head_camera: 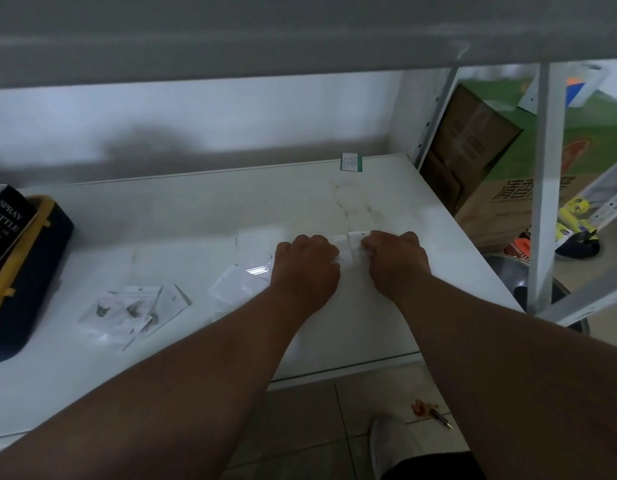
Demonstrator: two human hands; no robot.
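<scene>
White wall (196, 116) beyond the right hand (397, 261); steel rack upright (542, 185) and cardboard boxes (473, 140) to its right; tiled floor (317, 427) below.

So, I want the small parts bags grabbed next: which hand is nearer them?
Left. The left hand lies right of the small parts bags; the right hand is farther right.

Shelf top (196, 209) open at centre and rear. Spray bottle box (9, 216) and dark case (33, 271) block left; packets (134, 310) lie front-left; upright post (542, 185) bounds right; upper shelf (265, 29) close overhead
</scene>
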